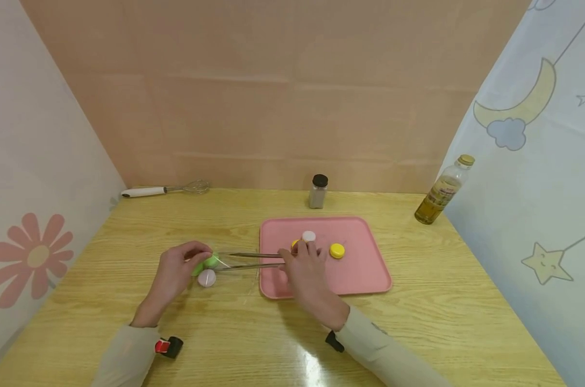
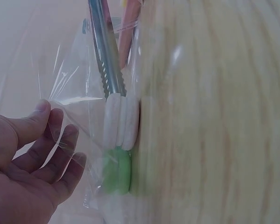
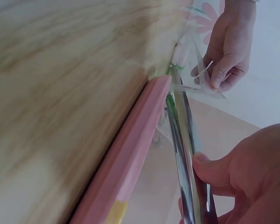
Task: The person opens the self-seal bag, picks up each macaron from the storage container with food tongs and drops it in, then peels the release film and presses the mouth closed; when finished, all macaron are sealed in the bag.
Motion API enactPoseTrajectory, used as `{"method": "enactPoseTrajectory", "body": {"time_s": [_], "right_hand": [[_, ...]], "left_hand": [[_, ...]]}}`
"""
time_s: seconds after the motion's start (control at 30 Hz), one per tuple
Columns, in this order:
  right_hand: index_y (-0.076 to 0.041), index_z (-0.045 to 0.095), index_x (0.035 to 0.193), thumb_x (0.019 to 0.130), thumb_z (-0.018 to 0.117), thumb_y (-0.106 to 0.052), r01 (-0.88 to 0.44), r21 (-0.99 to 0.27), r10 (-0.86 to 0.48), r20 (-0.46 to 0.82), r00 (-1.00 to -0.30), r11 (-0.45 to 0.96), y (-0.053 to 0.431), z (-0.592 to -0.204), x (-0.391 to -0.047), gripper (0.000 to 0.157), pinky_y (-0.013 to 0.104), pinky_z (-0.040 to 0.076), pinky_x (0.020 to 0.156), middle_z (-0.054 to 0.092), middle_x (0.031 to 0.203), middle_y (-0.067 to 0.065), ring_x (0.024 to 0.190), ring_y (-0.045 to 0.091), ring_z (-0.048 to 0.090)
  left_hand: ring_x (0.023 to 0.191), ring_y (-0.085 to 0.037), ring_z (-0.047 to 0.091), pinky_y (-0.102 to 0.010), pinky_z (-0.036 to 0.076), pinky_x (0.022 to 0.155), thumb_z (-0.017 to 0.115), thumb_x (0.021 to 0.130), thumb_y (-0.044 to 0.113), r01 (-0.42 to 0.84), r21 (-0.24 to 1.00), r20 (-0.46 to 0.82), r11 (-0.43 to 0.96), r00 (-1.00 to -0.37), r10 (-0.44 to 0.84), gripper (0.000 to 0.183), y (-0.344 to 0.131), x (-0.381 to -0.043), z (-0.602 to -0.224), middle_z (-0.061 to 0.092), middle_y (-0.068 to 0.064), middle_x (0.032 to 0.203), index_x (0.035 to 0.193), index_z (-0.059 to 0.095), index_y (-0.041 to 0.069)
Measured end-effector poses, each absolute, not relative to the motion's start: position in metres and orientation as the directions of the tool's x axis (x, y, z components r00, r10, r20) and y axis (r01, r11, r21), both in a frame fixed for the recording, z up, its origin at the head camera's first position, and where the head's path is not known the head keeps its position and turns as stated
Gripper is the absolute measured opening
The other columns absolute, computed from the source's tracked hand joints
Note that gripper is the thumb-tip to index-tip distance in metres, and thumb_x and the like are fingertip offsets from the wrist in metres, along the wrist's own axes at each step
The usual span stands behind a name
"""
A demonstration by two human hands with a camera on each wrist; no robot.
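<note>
My left hand (image 1: 173,269) pinches the edge of a clear plastic bag (image 2: 67,81) between thumb and fingers. Inside the bag lie green macarons (image 2: 117,172) and a pale pink macaron (image 2: 113,121). My right hand (image 1: 309,274) grips metal tongs (image 3: 179,135) over the pink tray (image 1: 365,277). The tongs' toothed tips reach into the bag, right at the pale macaron; whether they still clasp it is hard to tell. On the tray sit a yellow macaron (image 1: 337,250) and a pale one (image 1: 308,236), with another yellow one partly behind my right hand.
A whisk (image 1: 149,191) with a white handle lies at the back left. Behind the tray stands a small black-capped jar (image 1: 318,192). An oil bottle (image 1: 440,196) is at the back right, by the patterned side wall.
</note>
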State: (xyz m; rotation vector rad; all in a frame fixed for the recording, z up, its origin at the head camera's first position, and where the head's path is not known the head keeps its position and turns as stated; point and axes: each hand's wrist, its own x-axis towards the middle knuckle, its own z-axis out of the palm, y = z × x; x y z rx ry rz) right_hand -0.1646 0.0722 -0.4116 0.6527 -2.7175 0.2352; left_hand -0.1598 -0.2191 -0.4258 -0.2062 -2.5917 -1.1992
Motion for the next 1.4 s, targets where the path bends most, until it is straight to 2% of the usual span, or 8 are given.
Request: {"method": "enactPoseTrajectory", "body": {"time_s": [0.3, 0.6, 0.83, 1.03, 1.4], "right_hand": [[-0.021, 0.074, 0.116, 0.089, 0.078, -0.027, -0.451, -0.129, -0.371, 0.397, -0.84, 0.883, 0.101, -0.407, -0.158, 0.028, 0.044, 0.029, 0.073, 0.054, 0.096, 0.005, 0.087, 0.027, 0.042], [-0.017, 0.074, 0.114, 0.086, 0.081, -0.015, -0.459, -0.242, -0.316, 0.459, -0.83, 0.855, 0.143, -0.404, -0.142, 0.029, 0.045, 0.026, 0.074, 0.056, 0.098, 0.008, 0.084, 0.027, 0.042], [-0.014, 0.073, 0.113, 0.085, 0.081, -0.012, -0.428, -0.253, -0.265, 0.494, -0.828, 0.868, 0.176, -0.396, -0.134, 0.03, 0.049, 0.027, 0.073, 0.056, 0.096, 0.011, 0.083, 0.031, 0.044], [-0.012, 0.074, 0.112, 0.083, 0.081, -0.007, -0.402, -0.263, -0.215, 0.532, -0.819, 0.877, 0.209, -0.398, -0.125, 0.031, 0.05, 0.025, 0.072, 0.057, 0.095, 0.014, 0.084, 0.036, 0.048], [-0.011, 0.075, 0.11, 0.083, 0.081, -0.006, -0.33, -0.233, -0.171, 0.517, -0.839, 0.915, 0.24, -0.41, -0.121, 0.029, 0.053, 0.026, 0.068, 0.058, 0.095, 0.017, 0.084, 0.039, 0.049]], "left_hand": [[0.095, -0.021, 0.067, -0.023, 0.05, 0.079, 0.07, 0.097, 0.011, 0.234, 0.735, 0.301, 0.636, -0.953, 0.003, 0.008, -0.222, -0.158, -0.426, 0.073, -0.003, 0.096, 0.101, 0.076, 0.007], [0.095, -0.022, 0.067, -0.023, 0.051, 0.078, 0.07, 0.097, 0.009, 0.222, 0.744, 0.286, 0.63, -0.958, 0.001, 0.008, -0.224, -0.155, -0.432, 0.073, -0.003, 0.096, 0.101, 0.075, 0.007], [0.093, -0.02, 0.067, -0.02, 0.049, 0.077, 0.07, 0.096, 0.009, 0.235, 0.747, 0.305, 0.622, -0.952, -0.007, 0.006, -0.223, -0.158, -0.427, 0.073, -0.003, 0.095, 0.1, 0.075, 0.007], [0.093, -0.02, 0.067, -0.024, 0.051, 0.079, 0.07, 0.097, 0.009, 0.25, 0.74, 0.311, 0.624, -0.95, 0.012, 0.007, -0.22, -0.16, -0.428, 0.073, -0.002, 0.095, 0.101, 0.075, 0.007], [0.094, -0.021, 0.068, -0.022, 0.051, 0.08, 0.07, 0.096, 0.007, 0.259, 0.737, 0.319, 0.625, -0.947, 0.016, 0.007, -0.222, -0.161, -0.426, 0.073, -0.003, 0.095, 0.101, 0.075, 0.006]]}}
